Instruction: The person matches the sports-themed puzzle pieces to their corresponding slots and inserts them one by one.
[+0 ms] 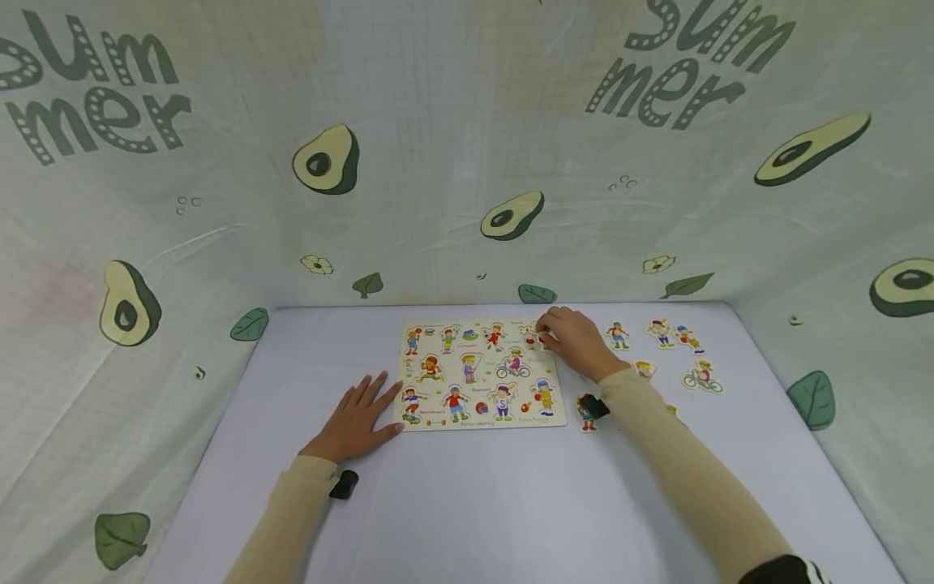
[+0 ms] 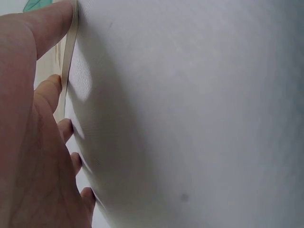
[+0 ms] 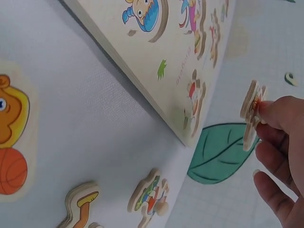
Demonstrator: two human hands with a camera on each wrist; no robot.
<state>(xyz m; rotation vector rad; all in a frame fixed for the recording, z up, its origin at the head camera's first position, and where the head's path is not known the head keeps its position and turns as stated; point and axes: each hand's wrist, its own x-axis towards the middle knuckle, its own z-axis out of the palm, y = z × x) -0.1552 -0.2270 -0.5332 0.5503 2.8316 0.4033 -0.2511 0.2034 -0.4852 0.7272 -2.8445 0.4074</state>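
A pale wooden puzzle board [image 1: 556,375] with printed sports children lies on the white table. My left hand [image 1: 357,420] rests flat with spread fingers, its thumb and fingertips touching the board's left edge; the left wrist view shows them against the board's side [image 2: 70,57]. Over the board's upper right corner, my right hand [image 1: 579,337] pinches a small wooden puzzle piece [image 3: 249,111] between thumb and forefinger. The piece is seen nearly edge-on in the right wrist view, so its picture is mostly hidden. The other fingers of that hand are loosely bent.
Loose puzzle pieces lie right of the board, including a cyclist [image 1: 703,377], a standing figure [image 1: 618,336] and one by the lower right corner [image 1: 587,414]. The right forearm partly covers some. A hanging cloth [image 1: 423,268] with avocado prints borders the table's back and sides.
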